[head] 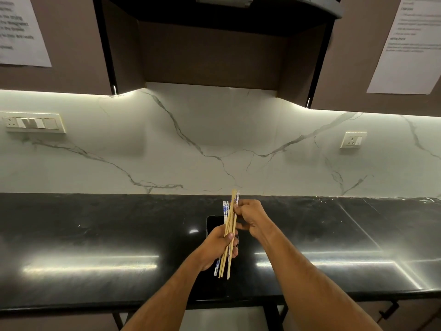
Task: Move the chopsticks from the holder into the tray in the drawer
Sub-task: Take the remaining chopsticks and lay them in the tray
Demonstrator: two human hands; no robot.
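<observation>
Because they are thin, stiff sticks of little weight, the chopsticks (229, 231) should carry easily as a bundle but will likely fan out or slide past one another if gripped loosely, so a firm wrap around the middle looks the safest hold, with the ends kept roughly level. Right now the left hand (218, 248) curls round the lower half of the bundle, thumb across the front, the lower tips poking out below its palm. The right hand (250, 219), just above and to the right of the left, pinches the upper ends with its fingertips, seemingly squaring them up. The bundle stands nearly upright between the two hands, lifted off the black bench (95, 235); some sticks are plain wood, others wear blue-patterned paper sleeves, which may be slicker. A dark holder (212, 224) seems to sit just behind the left hand, mostly hidden. No drawer or tray is in view.
</observation>
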